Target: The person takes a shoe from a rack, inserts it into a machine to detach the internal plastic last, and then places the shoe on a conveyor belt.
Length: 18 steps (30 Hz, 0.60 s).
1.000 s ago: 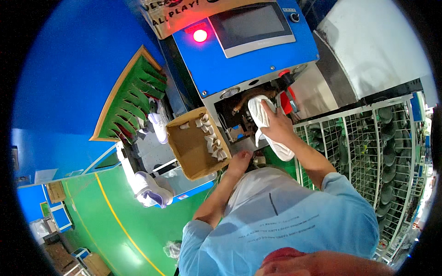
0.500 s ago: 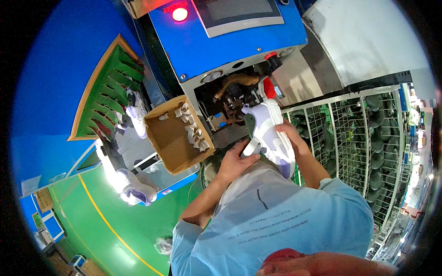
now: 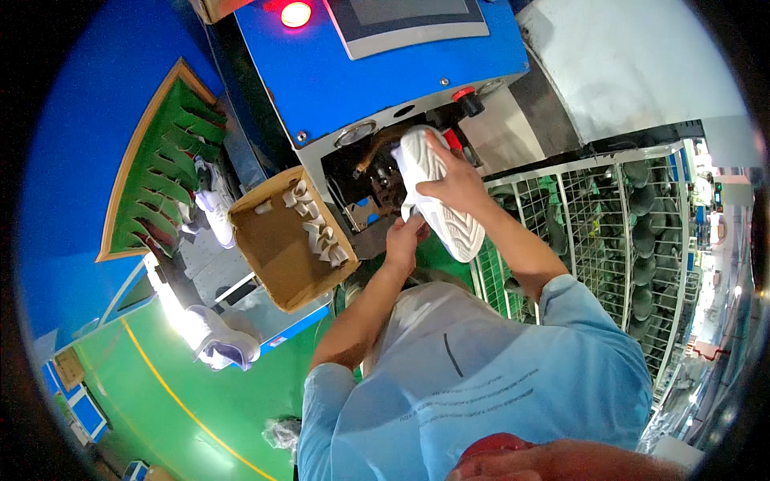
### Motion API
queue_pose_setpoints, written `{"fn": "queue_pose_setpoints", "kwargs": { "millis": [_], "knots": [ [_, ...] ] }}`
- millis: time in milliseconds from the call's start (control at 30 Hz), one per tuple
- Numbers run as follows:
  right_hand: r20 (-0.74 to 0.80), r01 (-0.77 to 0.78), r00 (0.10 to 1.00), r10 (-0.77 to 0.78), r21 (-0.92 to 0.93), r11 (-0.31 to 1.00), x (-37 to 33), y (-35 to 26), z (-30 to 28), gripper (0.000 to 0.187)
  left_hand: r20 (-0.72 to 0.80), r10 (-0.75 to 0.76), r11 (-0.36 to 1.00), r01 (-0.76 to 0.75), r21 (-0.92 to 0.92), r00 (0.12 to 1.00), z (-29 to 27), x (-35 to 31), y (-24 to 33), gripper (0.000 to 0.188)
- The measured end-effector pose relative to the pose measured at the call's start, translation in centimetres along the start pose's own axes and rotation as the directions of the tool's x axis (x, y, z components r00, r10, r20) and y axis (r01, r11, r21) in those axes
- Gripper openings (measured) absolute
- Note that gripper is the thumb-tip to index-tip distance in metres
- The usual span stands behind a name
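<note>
From the head view, I see my right hand (image 3: 459, 183) wrapped over a white shoe (image 3: 437, 192), sole side up, the fingers pressed down across its ribbed sole and the thumb side gripping the edge, so this grip is closed on the shoe. The shoe is tilted, its one end pushed up into the dark opening of the blue machine (image 3: 385, 72) and its other end hanging down toward my chest. My left hand (image 3: 403, 239) sits just below and to the left of the shoe, its fingers curled up against the shoe's underside near the lower part; I cannot tell whether that grip truly pinches the shoe or only steadies it.

Left of the machine's opening, an open cardboard box (image 3: 277, 248) leans at an angle, with a row of small pale pieces (image 3: 319, 228) lying along its right wall. Farther left stands a green rack (image 3: 160, 176) with slanted pegs in a wooden frame, and another white shoe (image 3: 215, 212) rests near its lower edge. A red lamp (image 3: 296, 14) glows at the top of the machine, beside a grey screen (image 3: 413, 20). On my right a wire shelf (image 3: 626, 240) holds rows of dark shoe forms. The floor (image 3: 160, 385) below is green with a yellow line.
</note>
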State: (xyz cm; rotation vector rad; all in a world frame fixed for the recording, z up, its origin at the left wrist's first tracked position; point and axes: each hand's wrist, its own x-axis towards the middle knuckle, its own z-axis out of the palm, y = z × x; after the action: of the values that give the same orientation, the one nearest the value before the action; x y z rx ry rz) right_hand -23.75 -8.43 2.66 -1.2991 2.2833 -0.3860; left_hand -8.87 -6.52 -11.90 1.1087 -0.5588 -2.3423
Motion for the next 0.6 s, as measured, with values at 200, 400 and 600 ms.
{"fn": "queue_pose_setpoints", "kwargs": {
  "millis": [200,400,600],
  "knots": [
    [0.002,0.141,0.989,-0.147,-0.307,0.941,2.9,-0.6,2.2,0.104,0.224,-0.223,0.948,0.265,-0.178,0.949,-2.0,2.3,-1.2,0.021],
    [-0.015,0.154,0.987,-0.162,-0.237,0.959,0.5,1.6,3.6,0.105,0.152,-0.266,0.956,0.281,-0.089,0.952,-2.9,3.7,-0.7,0.023],
    [-0.312,0.372,0.848,-0.428,-0.224,0.901,0.1,6.5,7.5,0.103,0.158,-0.302,0.934,0.325,-0.151,0.940,-4.6,3.4,-3.2,0.042]
  ]
}}
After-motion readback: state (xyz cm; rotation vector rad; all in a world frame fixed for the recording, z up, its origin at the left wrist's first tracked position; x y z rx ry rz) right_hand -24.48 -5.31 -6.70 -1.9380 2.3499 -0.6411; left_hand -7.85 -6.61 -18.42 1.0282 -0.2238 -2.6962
